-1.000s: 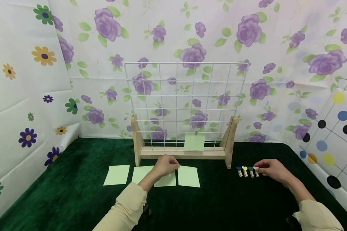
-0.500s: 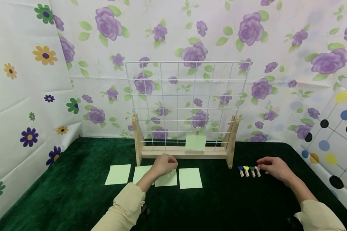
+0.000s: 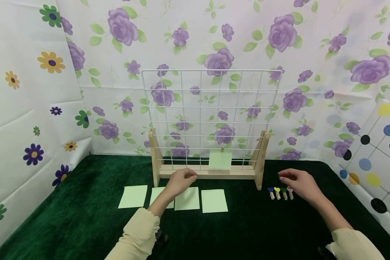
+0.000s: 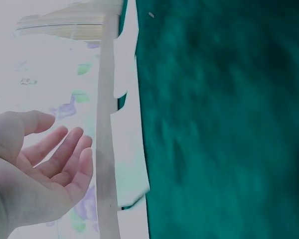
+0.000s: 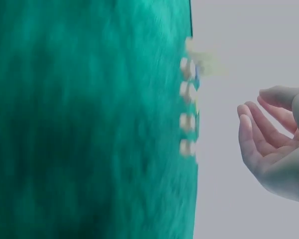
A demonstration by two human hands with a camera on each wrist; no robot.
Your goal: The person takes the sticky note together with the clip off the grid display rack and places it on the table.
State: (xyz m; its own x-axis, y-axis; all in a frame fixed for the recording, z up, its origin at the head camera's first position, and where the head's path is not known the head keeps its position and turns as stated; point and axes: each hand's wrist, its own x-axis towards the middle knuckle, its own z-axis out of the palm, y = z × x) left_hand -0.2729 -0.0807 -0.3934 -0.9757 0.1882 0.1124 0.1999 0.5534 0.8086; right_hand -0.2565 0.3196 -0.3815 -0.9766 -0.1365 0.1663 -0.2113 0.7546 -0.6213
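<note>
Green mat (image 3: 84,216): covers the whole work surface, walled in by flowered sheets.
Wire grid (image 3: 211,115): stands upright in a wooden stand (image 3: 208,172) at the back of the mat; one pale green note (image 3: 220,159) already hangs low on it from a clip.
Paper squares (image 3: 133,196): four lie flat in a row before the stand — the second and third partly under the left forearm.
Clips (image 3: 281,193): four small heart-topped pegs side by side, right of the stand's foot.
Left hand (image 3: 181,179): raised just above the third square (image 3: 187,199), near the stand's base; fingers loosely bent and relaxed, palm bare in the wrist view (image 4: 45,164) — it holds nothing.
Right hand (image 3: 295,183): lifted just beside the clips, fingers gently curved with a gap between thumb and fingertips, nothing in it (image 5: 274,144).
Risk: the sleeve lying across the papers could drag or crease them; a hurried reach on the right could knock the pegs out of line, or bump the light stand and shake the hung note loose.
</note>
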